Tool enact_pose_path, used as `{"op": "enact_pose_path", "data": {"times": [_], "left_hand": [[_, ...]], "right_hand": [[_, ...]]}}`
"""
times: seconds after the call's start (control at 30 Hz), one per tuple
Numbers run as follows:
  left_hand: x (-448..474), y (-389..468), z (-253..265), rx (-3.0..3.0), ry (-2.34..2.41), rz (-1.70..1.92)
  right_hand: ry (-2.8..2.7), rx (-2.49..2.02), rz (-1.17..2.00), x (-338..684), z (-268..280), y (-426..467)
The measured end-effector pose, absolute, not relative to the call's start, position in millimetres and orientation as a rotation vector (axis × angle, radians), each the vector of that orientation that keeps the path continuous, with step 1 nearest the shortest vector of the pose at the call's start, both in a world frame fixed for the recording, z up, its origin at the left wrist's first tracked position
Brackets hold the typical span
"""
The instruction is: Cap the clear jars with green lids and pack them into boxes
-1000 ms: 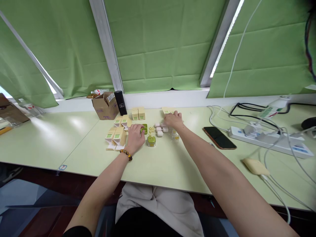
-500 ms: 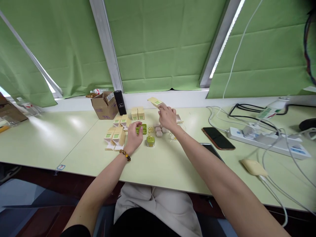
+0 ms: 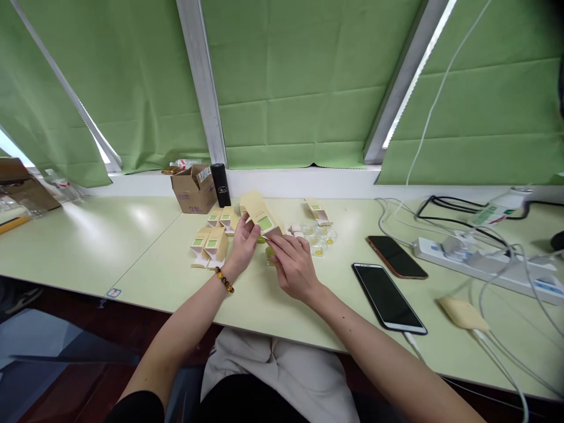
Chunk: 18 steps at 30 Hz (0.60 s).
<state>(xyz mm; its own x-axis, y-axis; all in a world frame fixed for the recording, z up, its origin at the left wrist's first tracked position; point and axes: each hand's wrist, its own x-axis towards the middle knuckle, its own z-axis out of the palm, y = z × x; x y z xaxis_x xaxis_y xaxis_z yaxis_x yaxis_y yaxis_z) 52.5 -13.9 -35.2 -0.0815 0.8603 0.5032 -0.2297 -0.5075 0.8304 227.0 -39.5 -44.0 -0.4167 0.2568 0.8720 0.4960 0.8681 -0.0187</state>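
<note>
A flattened cream carton (image 3: 259,210) with a green square window is held up in front of me between both hands. My left hand (image 3: 244,242) grips its left edge, thumb against the near face. My right hand (image 3: 294,265) is closed on the brownish lower right end, fingertips pressed together. Behind and below the hands, a small green-lidded container (image 3: 269,256) is mostly hidden. Several cream boxes with open flaps, such as this box (image 3: 217,247), stand left of my left hand. To the right of the carton lie small clear cups (image 3: 321,239) with yellow bits.
Another cream carton (image 3: 318,211) lies behind the cups. A brown cardboard box (image 3: 194,191) and a black cylinder (image 3: 221,185) stand near the wall. On the right are a white-edged phone (image 3: 388,298), a dark phone (image 3: 396,257), a power strip (image 3: 484,267) and loose cables.
My right hand has brought the carton from the back toward me and down. My left hand has left the green tray and taken hold of the carton's left edge.
</note>
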Motion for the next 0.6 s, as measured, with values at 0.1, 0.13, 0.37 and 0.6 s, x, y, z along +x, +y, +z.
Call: {"op": "enact_pose_path", "data": {"times": [0.1, 0.13, 0.37, 0.6], "left_hand": [[50, -12, -39, 1.395, 0.731, 1.717], [49, -11, -40, 1.407, 0.739, 1.714], [50, -12, -45, 1.604, 0.786, 1.648], [47, -29, -45, 2.318, 0.945, 1.718]], "right_hand": [[-1.862, -0.433, -0.176, 231, -45, -34], [-1.794, -0.419, -0.132, 232, -44, -33], [-1.596, -0.673, 0.273, 241, -36, -26], [-1.754, -0.658, 0.207, 246, -37, -17]]}}
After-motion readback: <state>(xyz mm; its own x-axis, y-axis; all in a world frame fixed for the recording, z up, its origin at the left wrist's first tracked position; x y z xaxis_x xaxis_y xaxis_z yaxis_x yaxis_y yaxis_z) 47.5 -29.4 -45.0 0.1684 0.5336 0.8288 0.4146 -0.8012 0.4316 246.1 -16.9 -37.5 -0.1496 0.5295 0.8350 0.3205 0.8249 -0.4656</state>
